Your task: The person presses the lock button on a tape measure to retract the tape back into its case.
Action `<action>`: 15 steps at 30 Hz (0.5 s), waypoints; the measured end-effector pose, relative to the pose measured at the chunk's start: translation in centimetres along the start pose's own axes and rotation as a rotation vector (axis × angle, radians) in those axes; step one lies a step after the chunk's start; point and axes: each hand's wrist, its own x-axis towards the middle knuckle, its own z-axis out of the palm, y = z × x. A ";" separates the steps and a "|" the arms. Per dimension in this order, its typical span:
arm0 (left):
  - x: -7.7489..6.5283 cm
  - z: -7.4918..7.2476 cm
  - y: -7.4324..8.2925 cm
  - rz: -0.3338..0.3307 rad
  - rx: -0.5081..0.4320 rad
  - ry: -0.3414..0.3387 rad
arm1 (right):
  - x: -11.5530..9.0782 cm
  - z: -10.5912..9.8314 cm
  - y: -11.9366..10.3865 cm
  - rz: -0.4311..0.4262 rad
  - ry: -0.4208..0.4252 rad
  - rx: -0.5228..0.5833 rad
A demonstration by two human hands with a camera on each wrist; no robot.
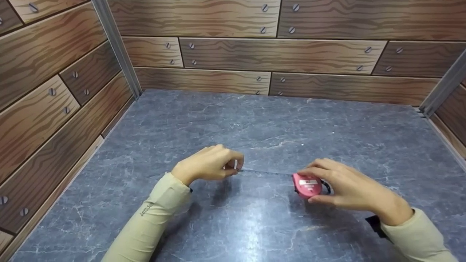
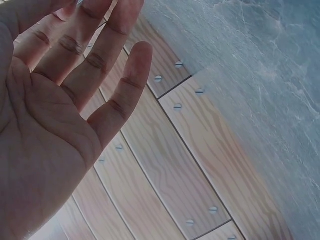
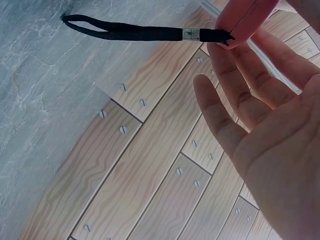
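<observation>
A pink tape measure (image 1: 308, 185) with a pale label on its face is gripped by my right hand (image 1: 342, 183), fingers along its top and thumb beneath. Its thin blade (image 1: 267, 172) stretches leftward from the case. At the blade's far end my left hand (image 1: 209, 162) pinches the tip between thumb and fingers. The left wrist view shows the palm and fingers of this hand, with the pinch itself cut off at the top edge. A black wrist strap (image 3: 145, 31) with a small metal clasp dangles from the case in the right wrist view.
Both hands are over a dark blue-grey marbled tabletop (image 1: 225, 123). Wood-plank-patterned panels (image 1: 284, 54) stand along its back and left sides, with grey metal posts (image 1: 120, 51) at the corners. Bright light reflects off the near middle of the table.
</observation>
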 end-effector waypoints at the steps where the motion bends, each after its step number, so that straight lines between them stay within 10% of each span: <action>1: 0.0 0.0 0.0 0.001 0.000 -0.002 | 0.0 0.0 0.0 -0.001 -0.001 -0.001; 15: 0.4 -0.3 -0.3 0.049 -0.042 -0.004 | 0.7 0.2 0.2 -0.017 -0.007 0.020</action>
